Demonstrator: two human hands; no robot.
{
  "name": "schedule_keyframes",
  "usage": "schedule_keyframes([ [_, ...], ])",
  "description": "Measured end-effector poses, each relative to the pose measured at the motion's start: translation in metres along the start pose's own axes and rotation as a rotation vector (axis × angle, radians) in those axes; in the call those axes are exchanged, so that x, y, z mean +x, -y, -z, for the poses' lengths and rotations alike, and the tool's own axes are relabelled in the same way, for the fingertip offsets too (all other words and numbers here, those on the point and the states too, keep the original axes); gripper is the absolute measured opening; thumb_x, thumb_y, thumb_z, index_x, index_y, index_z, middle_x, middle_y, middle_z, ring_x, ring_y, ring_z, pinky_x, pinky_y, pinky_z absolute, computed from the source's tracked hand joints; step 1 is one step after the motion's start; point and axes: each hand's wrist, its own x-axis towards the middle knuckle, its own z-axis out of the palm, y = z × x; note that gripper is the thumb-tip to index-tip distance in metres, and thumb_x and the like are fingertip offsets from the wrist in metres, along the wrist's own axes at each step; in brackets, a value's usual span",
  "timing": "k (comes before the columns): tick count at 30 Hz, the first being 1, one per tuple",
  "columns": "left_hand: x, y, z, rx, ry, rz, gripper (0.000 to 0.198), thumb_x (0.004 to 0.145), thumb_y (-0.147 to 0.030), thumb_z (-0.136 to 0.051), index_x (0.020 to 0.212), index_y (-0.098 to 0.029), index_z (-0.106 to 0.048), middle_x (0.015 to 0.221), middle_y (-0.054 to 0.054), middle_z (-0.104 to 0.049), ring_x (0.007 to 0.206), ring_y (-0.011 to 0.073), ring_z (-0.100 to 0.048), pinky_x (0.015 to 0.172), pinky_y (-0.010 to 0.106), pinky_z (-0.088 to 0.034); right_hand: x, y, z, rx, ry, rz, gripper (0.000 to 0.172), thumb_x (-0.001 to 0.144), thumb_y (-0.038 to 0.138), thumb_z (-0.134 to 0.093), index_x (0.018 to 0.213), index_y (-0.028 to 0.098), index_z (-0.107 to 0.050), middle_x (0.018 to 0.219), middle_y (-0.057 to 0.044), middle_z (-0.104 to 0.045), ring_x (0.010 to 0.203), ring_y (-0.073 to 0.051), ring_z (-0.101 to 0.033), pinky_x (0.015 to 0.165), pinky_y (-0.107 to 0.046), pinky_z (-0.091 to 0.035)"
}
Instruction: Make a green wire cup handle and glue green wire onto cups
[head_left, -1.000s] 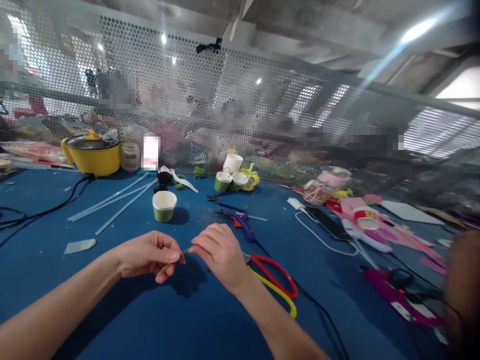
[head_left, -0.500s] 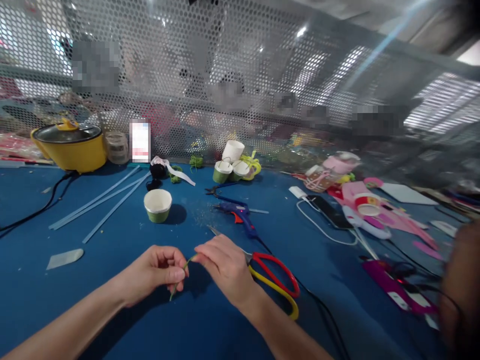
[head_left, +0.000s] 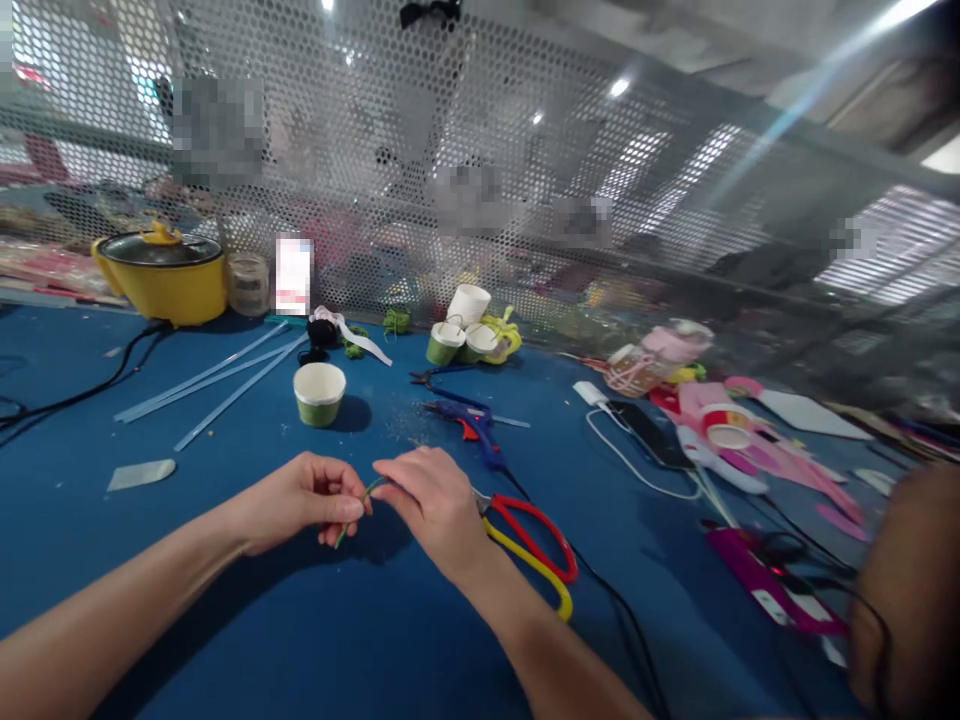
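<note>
Between my two hands runs a thin green strand (head_left: 369, 491), which could be cord or yarn. My left hand (head_left: 324, 502) pinches it between thumb and fingers, with a short end hanging below. At its other end, the thumb and fingertips of my right hand (head_left: 424, 495) close on the strand. Scissors (head_left: 534, 540) with one red and one yellow handle lie under and beside my right hand, their blades mostly hidden by it. Beyond my left hand a small paper cup (head_left: 319, 394), white inside and green outside, stands upright on the blue table (head_left: 315, 640).
A blue glue gun (head_left: 474, 425) and pliers (head_left: 442, 378) lie ahead of my right hand. Clear glue sticks (head_left: 217, 390) are at left, near a yellow electric pot (head_left: 169, 280). A phone (head_left: 649, 435) and a purple power strip (head_left: 772, 580) sit at right, beside someone's arm (head_left: 907, 590).
The view has shifted slightly, so the table's contents sit a little differently in it. Both hands still hold the green strand close together, my right hand now covering the scissor tips.
</note>
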Motion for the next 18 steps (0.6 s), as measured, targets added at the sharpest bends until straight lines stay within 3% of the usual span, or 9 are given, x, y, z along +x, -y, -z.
schedule_keyframes([
  [13,-0.0022,-0.0015,-0.0068,0.152,-0.105,-0.203,0.023,0.068,-0.034,-0.063,0.067,-0.013,-0.054,0.055,-0.002,-0.055,0.047,0.0052,-0.045,0.048,0.019,-0.034,0.0033,0.0047,-0.0043,-0.211,-0.076,0.004,0.032,0.085,0.033,-0.045,0.063,0.016,-0.061,0.052,-0.001,-0.060,0.051,-0.011,-0.048,0.054,-0.026,-0.030],
  [18,-0.0029,-0.0009,-0.0045,0.195,-0.089,-0.198,0.021,0.068,-0.032,-0.063,0.069,-0.013,-0.055,0.057,-0.002,-0.056,0.049,0.0055,-0.045,0.049,0.019,-0.034,0.0024,0.0044,-0.0048,-0.209,-0.067,-0.004,0.032,0.085,0.034,-0.046,0.063,0.017,-0.061,0.054,-0.001,-0.061,0.052,-0.012,-0.050,0.055,-0.026,-0.031],
])
